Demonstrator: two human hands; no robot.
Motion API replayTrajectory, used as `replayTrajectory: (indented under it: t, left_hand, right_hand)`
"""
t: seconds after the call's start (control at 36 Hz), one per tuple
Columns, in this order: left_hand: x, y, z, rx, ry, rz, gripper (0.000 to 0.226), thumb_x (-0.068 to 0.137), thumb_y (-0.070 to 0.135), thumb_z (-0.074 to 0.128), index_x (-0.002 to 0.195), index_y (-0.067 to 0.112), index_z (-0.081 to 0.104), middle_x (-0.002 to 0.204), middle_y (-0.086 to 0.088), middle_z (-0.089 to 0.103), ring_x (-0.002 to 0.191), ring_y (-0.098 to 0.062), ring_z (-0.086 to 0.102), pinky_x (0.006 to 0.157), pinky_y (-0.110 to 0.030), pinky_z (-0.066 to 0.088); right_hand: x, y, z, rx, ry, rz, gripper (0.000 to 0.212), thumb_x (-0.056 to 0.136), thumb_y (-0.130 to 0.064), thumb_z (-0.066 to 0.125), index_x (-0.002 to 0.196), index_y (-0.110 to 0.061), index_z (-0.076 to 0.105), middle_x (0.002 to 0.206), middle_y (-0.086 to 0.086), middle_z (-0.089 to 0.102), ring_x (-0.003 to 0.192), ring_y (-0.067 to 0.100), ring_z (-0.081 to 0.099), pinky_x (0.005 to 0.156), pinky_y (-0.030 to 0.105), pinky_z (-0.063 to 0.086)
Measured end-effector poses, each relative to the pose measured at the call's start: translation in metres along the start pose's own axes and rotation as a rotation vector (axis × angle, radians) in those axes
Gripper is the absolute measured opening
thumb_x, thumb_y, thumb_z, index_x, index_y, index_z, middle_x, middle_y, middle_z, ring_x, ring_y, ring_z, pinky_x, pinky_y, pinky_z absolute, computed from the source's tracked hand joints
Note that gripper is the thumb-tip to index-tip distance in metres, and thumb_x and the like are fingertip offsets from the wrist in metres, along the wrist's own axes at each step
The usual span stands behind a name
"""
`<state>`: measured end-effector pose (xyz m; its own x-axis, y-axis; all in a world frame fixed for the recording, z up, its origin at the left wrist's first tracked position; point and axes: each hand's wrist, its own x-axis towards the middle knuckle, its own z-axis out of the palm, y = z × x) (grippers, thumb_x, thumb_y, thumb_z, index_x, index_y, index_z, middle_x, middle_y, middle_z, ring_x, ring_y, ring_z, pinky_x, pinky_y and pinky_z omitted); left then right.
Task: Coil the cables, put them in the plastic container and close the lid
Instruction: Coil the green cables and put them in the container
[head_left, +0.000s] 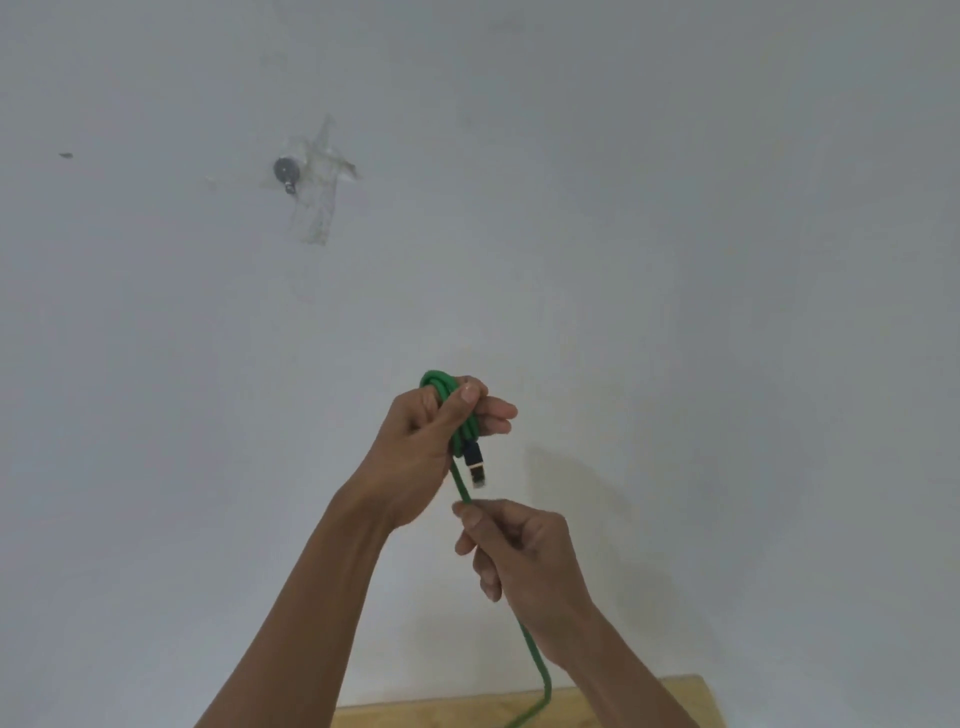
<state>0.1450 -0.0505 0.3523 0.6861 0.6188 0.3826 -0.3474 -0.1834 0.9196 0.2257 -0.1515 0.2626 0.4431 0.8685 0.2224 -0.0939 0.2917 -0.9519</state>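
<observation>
Green cable (464, 426) part-coiled, lower centre of frame, held up before the wall.
My left hand (415, 447) clamps the finished loops so they cannot spring; my right hand (511, 545) pinches the trailing run to feed it. Container not visible.

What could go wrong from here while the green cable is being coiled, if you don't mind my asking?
The loops of the green cable are bunched only in the left hand, so a loosened grip could let them spring apart. The plug hangs free below the coil and may snag a loop. The slack runs through the right hand down to the wooden surface, where it could catch on the edge.
</observation>
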Motion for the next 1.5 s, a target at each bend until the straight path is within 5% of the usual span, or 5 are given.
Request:
replayTrajectory:
  t: [0.44, 0.75, 1.06, 1.31, 1.5]
  left_hand:
    - [-0.024, -0.025, -0.008, 0.503, -0.158, -0.055, 0.062, 0.107, 0.042, 0.024, 0.081, 0.003, 0.064, 0.07, 0.001, 0.064, 0.068, -0.011, 0.057, 0.069, -0.02, 0.045]
    - [-0.041, -0.019, 0.012, -0.058, -0.331, -0.364, 0.068, 0.1, 0.064, 0.027, 0.091, 0.008, 0.065, 0.071, -0.017, 0.063, 0.065, -0.027, 0.056, 0.078, -0.044, 0.043]
    - [-0.036, -0.003, 0.022, -0.17, -0.375, -0.15, 0.036, 0.097, 0.039, 0.048, 0.093, 0.008, 0.067, 0.073, -0.014, 0.066, 0.069, -0.026, 0.057, 0.081, -0.044, 0.042]
    - [-0.009, 0.006, 0.003, 0.007, -0.165, -0.029, 0.026, 0.098, 0.033, 0.05, 0.093, 0.011, 0.063, 0.076, -0.006, 0.067, 0.071, -0.018, 0.058, 0.087, -0.052, 0.038]
    - [0.0, 0.002, -0.003, 0.154, -0.131, -0.004, 0.03, 0.097, 0.035, 0.047, 0.095, 0.008, 0.06, 0.078, -0.006, 0.069, 0.072, -0.019, 0.059, 0.076, -0.026, 0.05]
  right_hand:
    - [0.028, -0.08, -0.033, -0.974, -0.266, -0.409, 0.009, 0.084, -0.032, 0.071, 0.093, -0.033, 0.073, 0.079, -0.021, 0.074, 0.071, 0.001, 0.067, 0.073, 0.034, 0.055]
    - [0.076, -0.116, -0.045, -0.58, -0.45, -0.353, 0.022, 0.064, -0.006, 0.091, 0.08, -0.002, 0.076, 0.075, 0.012, 0.074, 0.064, 0.023, 0.066, 0.062, 0.033, 0.051]
    - [0.055, -0.034, -0.039, 0.018, -0.403, -0.11, 0.032, 0.08, -0.035, 0.074, 0.075, -0.005, 0.064, 0.06, 0.011, 0.065, 0.059, 0.023, 0.06, 0.063, 0.033, 0.049]
    - [0.011, 0.009, -0.015, -0.117, -0.1, -0.116, 0.022, 0.101, -0.022, 0.054, 0.095, -0.021, 0.076, 0.065, -0.001, 0.058, 0.051, 0.013, 0.035, 0.047, 0.023, 0.029]
    - [-0.004, 0.006, -0.004, -0.313, 0.022, -0.184, 0.018, 0.099, -0.024, 0.057, 0.104, -0.025, 0.074, 0.066, -0.006, 0.064, 0.053, 0.003, 0.048, 0.053, 0.016, 0.038]
